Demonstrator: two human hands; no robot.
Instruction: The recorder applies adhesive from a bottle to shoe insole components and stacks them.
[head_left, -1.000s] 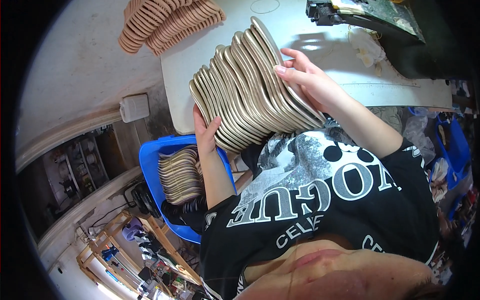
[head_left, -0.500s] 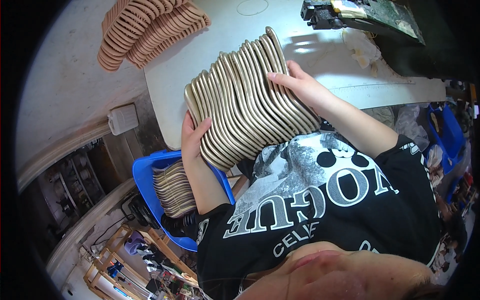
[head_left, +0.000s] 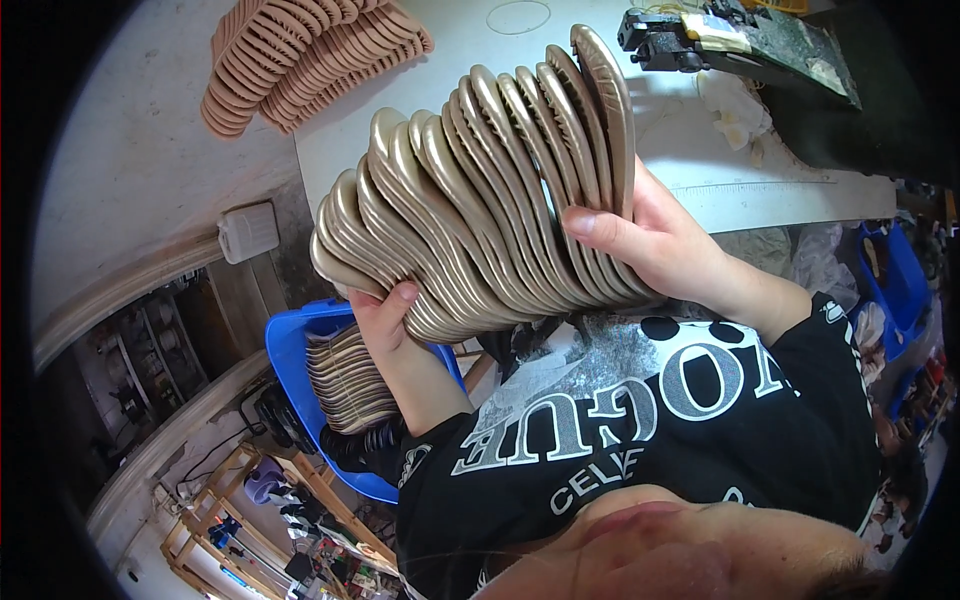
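Between my two hands is a long stack of metallic gold shoe insoles (head_left: 480,215), standing on edge side by side and held over the near edge of the table. My left hand (head_left: 380,316) grips the left end of the stack from below, thumb lying across the near edges. Around the right end wraps my right hand (head_left: 665,235), its thumb on the near side and its fingers mostly hidden behind the last insole. The far ends fan apart, while the near ends sit close together.
Pink-tan insoles (head_left: 325,60) stand in rows at the far left. A dark machine (head_left: 760,45) occupies the far right of the white table (head_left: 800,200). Below my left arm, a blue crate (head_left: 290,350) holds a bundle of insoles (head_left: 350,380). A white jug (head_left: 248,232) is at the left wall.
The gold stack has come closer and its far ends have spread apart. My left hand has moved down and its end of the stack has swung left; my right hand has shifted slightly right and down.
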